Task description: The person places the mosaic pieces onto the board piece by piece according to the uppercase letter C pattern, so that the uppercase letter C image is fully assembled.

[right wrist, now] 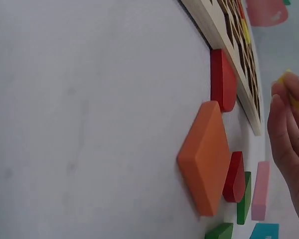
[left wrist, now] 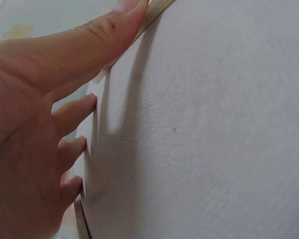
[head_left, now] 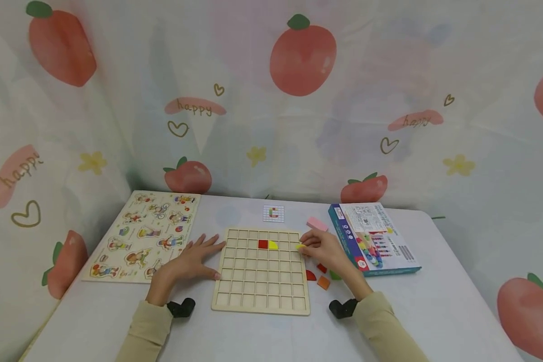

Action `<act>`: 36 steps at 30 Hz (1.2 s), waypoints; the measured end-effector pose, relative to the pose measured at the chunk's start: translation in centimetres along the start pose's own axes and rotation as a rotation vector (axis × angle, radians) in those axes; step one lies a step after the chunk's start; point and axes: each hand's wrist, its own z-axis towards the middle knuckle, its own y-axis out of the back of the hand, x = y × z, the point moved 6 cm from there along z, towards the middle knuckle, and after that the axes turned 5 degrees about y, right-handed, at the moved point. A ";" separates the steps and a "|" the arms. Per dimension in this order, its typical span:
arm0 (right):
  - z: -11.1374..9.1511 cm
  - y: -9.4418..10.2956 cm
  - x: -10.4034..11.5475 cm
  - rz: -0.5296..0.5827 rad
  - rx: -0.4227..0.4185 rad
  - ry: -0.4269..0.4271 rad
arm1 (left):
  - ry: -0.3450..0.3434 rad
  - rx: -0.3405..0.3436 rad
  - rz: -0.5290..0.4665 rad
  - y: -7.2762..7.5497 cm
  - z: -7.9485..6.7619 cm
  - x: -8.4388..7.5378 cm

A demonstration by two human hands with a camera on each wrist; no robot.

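Note:
A square wooden grid board [head_left: 261, 303] lies in the middle of the table. In its upper rows sit a red square block [head_left: 263, 244] and, directly right of it, a yellow quarter-round block [head_left: 273, 245]. My left hand [head_left: 191, 260] is spread out, its fingertips and thumb against the board's left edge; in the left wrist view the fingers [left wrist: 72, 112] are straight and hold nothing. My right hand [head_left: 323, 249] pinches a small yellow block [right wrist: 292, 97] between thumb and fingers, over the board's right edge. Fingers hide much of that block.
Right of the board lie a red rounded block [head_left: 310, 275], an orange block [head_left: 323, 282], green pieces [head_left: 335, 275] and a pink block [head_left: 317, 223]. A picture card [head_left: 273, 213] lies behind the board, a toy box [head_left: 389, 241] to the right, a picture puzzle board [head_left: 131, 239] left.

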 end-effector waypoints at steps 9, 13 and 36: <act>1.7 -2.2 1.8 0.006 0.074 0.032 | -0.023 -0.005 -0.017 0.2 -0.3 -0.5; 2.4 -3.1 2.3 -0.009 0.097 0.031 | -0.006 0.001 -0.009 0.4 -0.3 -0.7; 6.1 -7.7 5.0 0.013 0.210 0.092 | 0.002 0.000 -0.004 0.4 -0.2 -0.7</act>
